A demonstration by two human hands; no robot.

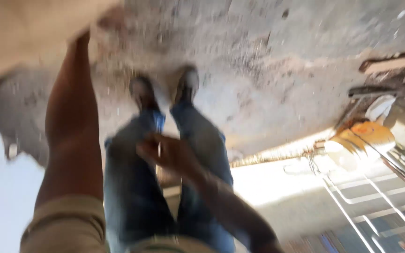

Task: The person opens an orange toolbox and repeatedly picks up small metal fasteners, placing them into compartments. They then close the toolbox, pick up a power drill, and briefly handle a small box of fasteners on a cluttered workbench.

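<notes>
Tan sheet-like load (29, 33), too blurred to name more closely, fills the corner above the left hand (105, 21). The hand meets its lower edge at the end of a fully stretched arm. Whether the fingers grip or only brace the load cannot be told. Judged from this posture, the step in hand is bearing the load overhead while standing. Further handling would call for a steady stance and a secure hold on that edge.

The right hand (165, 152) hangs free in front of the blue jeans (132, 187), well below the left hand. Its fingers look loosely curled, but the blur hides whether they hold anything. Beyond it, two dark shoes (165, 89) stand on a rough concrete floor (277, 51).

Far to the right of the right hand lies an orange-yellow container (369, 136). Its contents cannot be made out. Just below it is a white wire rack (376, 197).
</notes>
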